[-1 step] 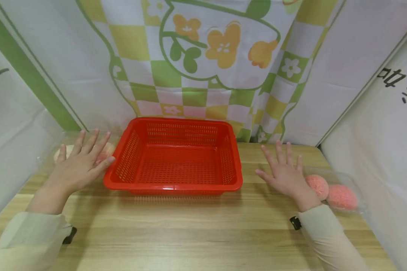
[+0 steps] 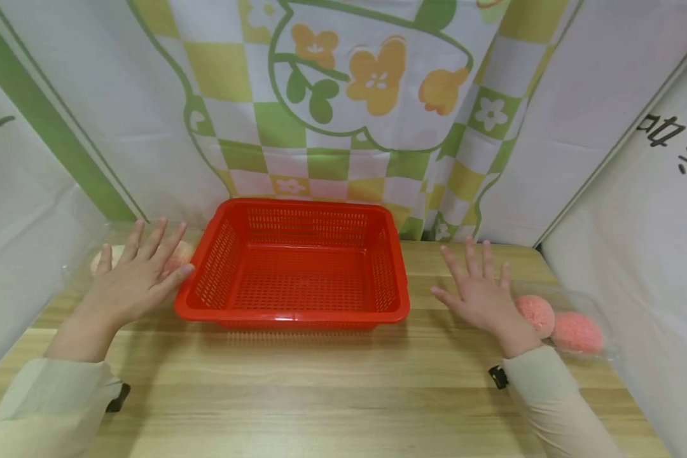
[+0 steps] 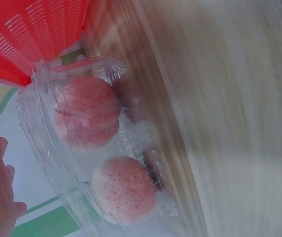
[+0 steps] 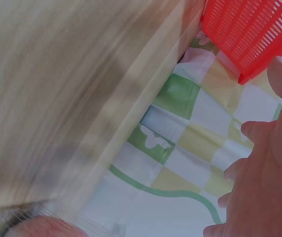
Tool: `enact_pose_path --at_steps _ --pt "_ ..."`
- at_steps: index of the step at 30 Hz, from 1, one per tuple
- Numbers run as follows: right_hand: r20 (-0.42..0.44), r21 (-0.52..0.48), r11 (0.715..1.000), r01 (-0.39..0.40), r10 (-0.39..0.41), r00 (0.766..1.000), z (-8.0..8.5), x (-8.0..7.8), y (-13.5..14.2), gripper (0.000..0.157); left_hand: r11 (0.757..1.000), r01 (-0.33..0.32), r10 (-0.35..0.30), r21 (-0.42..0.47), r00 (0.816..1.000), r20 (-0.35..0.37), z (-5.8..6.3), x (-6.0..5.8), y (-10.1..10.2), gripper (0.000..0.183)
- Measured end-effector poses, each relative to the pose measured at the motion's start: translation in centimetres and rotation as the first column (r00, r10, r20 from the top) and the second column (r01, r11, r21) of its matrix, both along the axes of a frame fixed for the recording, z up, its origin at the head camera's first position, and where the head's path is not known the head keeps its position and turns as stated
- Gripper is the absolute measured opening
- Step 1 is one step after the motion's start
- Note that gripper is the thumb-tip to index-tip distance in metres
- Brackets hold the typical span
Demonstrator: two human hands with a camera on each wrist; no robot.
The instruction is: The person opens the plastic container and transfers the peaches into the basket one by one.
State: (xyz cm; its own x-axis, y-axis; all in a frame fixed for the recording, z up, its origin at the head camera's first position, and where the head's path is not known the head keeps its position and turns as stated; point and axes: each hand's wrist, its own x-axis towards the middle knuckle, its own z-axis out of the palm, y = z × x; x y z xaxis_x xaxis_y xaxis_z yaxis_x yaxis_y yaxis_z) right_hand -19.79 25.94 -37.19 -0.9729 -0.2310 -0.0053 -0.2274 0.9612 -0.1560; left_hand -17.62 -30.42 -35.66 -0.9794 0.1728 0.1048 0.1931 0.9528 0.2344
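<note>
Basket [image 2: 294, 316] sits between left clear box [image 3: 77, 165] and right clear box [image 2: 572, 302], both holding pinkish balls [image 3: 88, 112]; left hand [image 2: 124, 284] spread over one, right hand [image 2: 485, 304] beside the other, neither gripping anything. Hard squeeze could buckle the thin-looking plastic, spilling balls. Left hand partly hides its box, right wrist view crops the other; latching unclear.

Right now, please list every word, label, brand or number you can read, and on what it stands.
Black characters on the white sheet at the head view's right: tilted, cut off by the frame edge, not surely readable.
Elsewhere, red basket and clear boxes included: none.
</note>
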Motion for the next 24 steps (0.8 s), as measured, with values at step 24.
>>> enact_pose_path --at_steps 24 --pt "-0.034 -0.093 0.995 0.043 -0.047 0.998 2.6 1.9 3.0 0.082 0.990 0.144 -0.144 -0.007 0.985 -0.100 4.4 0.7 7.1 0.079"
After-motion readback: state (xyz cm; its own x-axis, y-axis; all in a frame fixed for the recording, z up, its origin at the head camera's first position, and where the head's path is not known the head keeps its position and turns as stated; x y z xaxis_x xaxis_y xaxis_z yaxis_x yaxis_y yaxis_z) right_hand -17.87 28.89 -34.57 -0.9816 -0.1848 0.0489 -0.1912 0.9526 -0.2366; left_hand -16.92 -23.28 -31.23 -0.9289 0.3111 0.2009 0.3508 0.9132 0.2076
